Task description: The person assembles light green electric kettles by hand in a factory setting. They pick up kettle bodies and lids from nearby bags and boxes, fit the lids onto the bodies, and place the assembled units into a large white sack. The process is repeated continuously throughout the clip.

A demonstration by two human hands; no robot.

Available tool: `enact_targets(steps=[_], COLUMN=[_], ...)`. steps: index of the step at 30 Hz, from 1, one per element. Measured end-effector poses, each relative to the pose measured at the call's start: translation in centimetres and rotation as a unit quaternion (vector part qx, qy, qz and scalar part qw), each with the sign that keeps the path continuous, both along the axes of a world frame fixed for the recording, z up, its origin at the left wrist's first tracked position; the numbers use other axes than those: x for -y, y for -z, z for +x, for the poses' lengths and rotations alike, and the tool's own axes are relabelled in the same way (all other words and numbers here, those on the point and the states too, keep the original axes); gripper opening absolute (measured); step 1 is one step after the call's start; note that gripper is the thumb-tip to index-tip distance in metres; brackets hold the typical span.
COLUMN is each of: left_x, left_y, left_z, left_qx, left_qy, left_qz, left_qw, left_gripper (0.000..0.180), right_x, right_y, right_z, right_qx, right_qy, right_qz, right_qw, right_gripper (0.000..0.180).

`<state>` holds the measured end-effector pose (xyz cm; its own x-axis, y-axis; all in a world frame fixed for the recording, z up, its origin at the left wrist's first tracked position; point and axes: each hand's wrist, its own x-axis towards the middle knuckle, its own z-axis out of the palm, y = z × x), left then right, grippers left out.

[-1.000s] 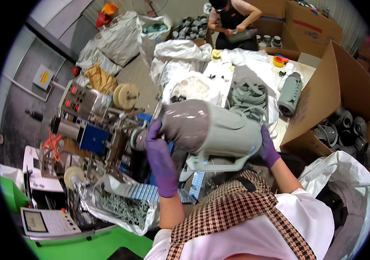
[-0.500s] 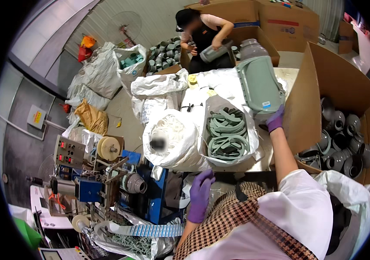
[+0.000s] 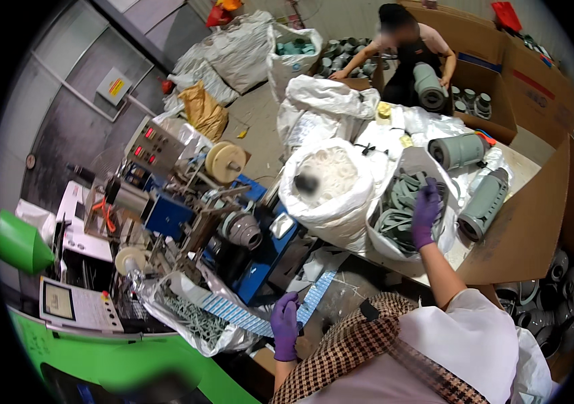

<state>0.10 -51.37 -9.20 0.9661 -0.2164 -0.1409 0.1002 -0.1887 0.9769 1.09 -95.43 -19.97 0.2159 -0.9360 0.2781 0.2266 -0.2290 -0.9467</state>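
Note:
My right hand [image 3: 425, 214], in a purple glove, is over a white sack [image 3: 395, 250] of curved grey-green plastic strips [image 3: 401, 190]. Its fingers are stretched out, and nothing shows in them. Lower down, my left hand [image 3: 285, 326], also gloved in purple, is beside a strip of blue-and-white labels [image 3: 236, 316]. Its fingers are loosely bent and apart, with no held thing visible. To the right of the sack, a grey-green cylindrical housing [image 3: 483, 204] lies on the white table [image 3: 526, 161]. A second such housing [image 3: 458, 151] lies farther back.
A white sack of pale rings [image 3: 327, 175] is beside the strips. A machine [image 3: 193, 209] holding a grey ribbed part [image 3: 241, 229] stands left. At right is a carton [image 3: 519, 222] with grey parts. Across the table, a person [image 3: 411, 54] holds another housing [image 3: 428, 87].
My right hand has left the housing at the table's right and moved left over the sack of strips. My left hand has moved down to the label strip. The view has turned.

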Motion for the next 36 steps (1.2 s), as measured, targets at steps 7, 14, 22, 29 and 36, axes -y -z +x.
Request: enact_targets(steps=[7,14,22,29,36], left_x=[-21.6,-50.4,-66.5,-63.7,-64.1], left_y=[1.7,-14.1,-23.1,-21.7,-22.6], left_z=[5.4,11.4,25.2,27.6,27.6], left_qx=[0.193,0.415,0.357,0.347,0.359], left_qy=[-0.078,-0.486,-0.39,-0.496,-0.458], left_qz=[0.144,-0.084,-0.012,-0.057,-0.062], left_qw=[0.967,0.764,0.849,0.794,0.81], left_gripper=[0.036,0.047,0.057,0.034,0.035], right_x=[-23.9,-37.8,-31.8,-31.1,-36.8], right_y=[-0.6,3.0,22.3,24.6,24.6], right_z=[2.8,-2.0,-15.7,-25.5,-8.4], right_qx=[-0.131,-0.256,-0.664,-0.766,-0.58], right_qy=[-0.394,-0.602,-0.519,-0.492,-0.624], right_qz=[0.017,0.017,-0.14,-0.031,-0.307], right_qw=[0.91,0.756,0.52,0.411,0.424], right_gripper=[0.03,0.03,0.031,0.034,0.045])
